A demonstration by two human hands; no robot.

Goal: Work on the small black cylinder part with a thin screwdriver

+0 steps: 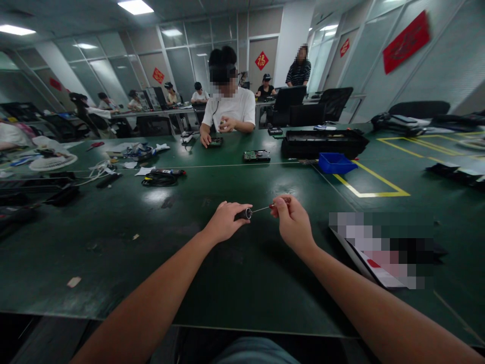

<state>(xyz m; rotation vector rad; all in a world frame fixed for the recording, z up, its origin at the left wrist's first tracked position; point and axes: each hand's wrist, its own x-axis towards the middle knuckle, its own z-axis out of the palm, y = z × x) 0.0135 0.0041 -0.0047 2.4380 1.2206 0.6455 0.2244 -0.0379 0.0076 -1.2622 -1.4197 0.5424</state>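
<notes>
My left hand (223, 222) is closed around a short black cylinder (241, 215) with a shiny metal ring at its open-looking end, which faces right. My exact grip is partly hidden by the fingers. In my right hand (293, 222) is a screwdriver (261, 209), its red handle pinched between thumb and fingers. The thin metal shaft points left, and its tip is at or very near the ringed end; whether it touches cannot be made out. Both hands are held above the green table (242, 283).
Ahead lie a coiled black cable (161, 177), a circuit-board device (256, 155), a long black housing (322, 144) and a blue bin (336, 163). A partly blurred packet (373, 253) is beside my right forearm. Across the table a person (231, 108) handles small parts.
</notes>
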